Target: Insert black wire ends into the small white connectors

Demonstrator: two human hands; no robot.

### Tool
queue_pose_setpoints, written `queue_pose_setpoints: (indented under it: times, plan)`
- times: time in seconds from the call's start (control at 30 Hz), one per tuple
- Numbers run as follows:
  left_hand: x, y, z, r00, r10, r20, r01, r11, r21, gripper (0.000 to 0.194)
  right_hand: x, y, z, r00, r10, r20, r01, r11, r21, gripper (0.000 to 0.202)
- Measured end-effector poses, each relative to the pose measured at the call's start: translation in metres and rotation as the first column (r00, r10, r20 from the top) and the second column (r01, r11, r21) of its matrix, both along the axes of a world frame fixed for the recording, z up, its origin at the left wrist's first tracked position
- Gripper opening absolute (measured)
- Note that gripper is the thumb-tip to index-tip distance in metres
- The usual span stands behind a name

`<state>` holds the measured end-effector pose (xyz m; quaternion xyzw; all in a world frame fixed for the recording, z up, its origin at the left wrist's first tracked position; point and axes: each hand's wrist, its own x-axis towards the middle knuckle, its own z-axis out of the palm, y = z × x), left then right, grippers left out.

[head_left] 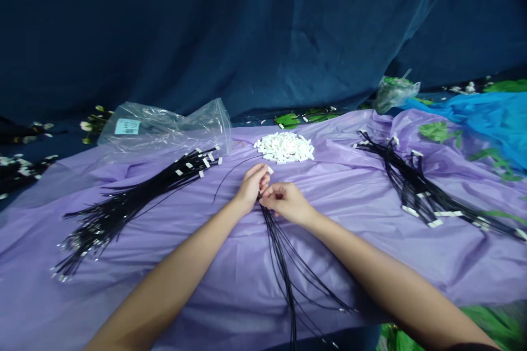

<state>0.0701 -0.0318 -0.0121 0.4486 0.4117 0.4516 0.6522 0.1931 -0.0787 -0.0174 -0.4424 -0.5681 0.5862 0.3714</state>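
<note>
At the middle of the purple cloth, my left hand (252,187) is closed, with a small white connector (269,170) at its fingertips. Beside it my right hand (286,200) pinches the upper end of a bunch of thin black cables (280,263). The cables fan down toward the front edge, and a few have small pale ends. Just beyond the hands lies a heap of small white connectors (285,148). One loose black cable (230,171) curves away to the left of my left hand. Fingers partly hide the cable ends.
A thick bundle of black cables with white ends (140,192) lies left; another bundle (411,175) lies right. Behind the left one is a clear plastic bag (168,126) with a label. A blue sheet (481,118), green leaves (436,131) and a dark blue curtain (247,33) surround the purple cloth (197,285).
</note>
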Motion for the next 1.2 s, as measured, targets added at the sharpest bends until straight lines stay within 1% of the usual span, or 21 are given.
queue_pose_setpoints:
  times: [0.1,0.23,0.4,0.53,0.6,0.67,0.83,0.93,1.03,1.1,1.2]
  plan:
    - [0.000,0.000,-0.001,1.000,-0.008,-0.008,0.008,1.000,0.003,0.033,-0.001,0.000,-0.003,1.000,-0.026,0.015,0.026,1.000,0.014,0.010]
    - [-0.001,0.001,-0.003,0.999,-0.024,-0.021,0.024,1.000,0.005,0.029,-0.001,0.002,-0.004,0.998,-0.049,0.037,0.049,0.999,0.006,0.009]
    - [-0.002,0.001,-0.004,1.000,-0.020,-0.024,0.020,1.000,0.008,0.029,-0.001,0.000,0.000,0.995,-0.074,0.062,0.070,0.995,0.071,0.006]
    - [-0.001,0.001,-0.003,0.999,-0.018,-0.046,0.017,1.000,-0.001,0.028,-0.001,-0.001,0.001,0.991,-0.125,0.044,0.123,0.991,0.059,0.007]
    - [-0.001,0.001,-0.001,0.998,-0.017,-0.059,0.017,1.000,-0.006,0.028,-0.001,0.001,0.000,0.989,-0.148,0.022,0.148,0.989,0.022,0.010]
    - [0.000,0.000,0.000,0.997,-0.017,-0.070,0.016,1.000,-0.011,0.028,-0.001,0.005,-0.001,0.990,-0.144,-0.002,0.144,0.989,-0.036,0.012]
    - [0.001,0.000,0.000,0.997,-0.016,-0.077,0.015,1.000,-0.022,0.028,0.003,0.012,0.003,0.996,-0.062,-0.066,0.045,0.971,-0.234,0.013]
    - [0.001,0.000,-0.001,0.998,-0.027,-0.065,0.026,0.999,-0.027,0.029,0.006,0.011,0.010,0.993,-0.022,-0.118,-0.019,0.942,-0.335,0.016]
    - [0.001,0.001,0.000,0.998,-0.036,-0.052,0.034,0.999,-0.038,0.029,0.013,0.009,0.019,0.981,0.008,-0.195,-0.092,0.900,-0.426,0.013]
    - [0.000,0.001,0.000,0.998,-0.038,-0.040,0.036,0.998,-0.049,0.029,0.022,0.010,0.027,0.965,-0.009,-0.261,-0.116,0.882,-0.458,0.014]
    - [-0.001,0.002,0.001,0.998,-0.053,-0.019,0.051,0.996,-0.069,0.031,0.040,0.014,0.041,0.927,-0.100,-0.363,-0.081,0.888,-0.453,0.013]
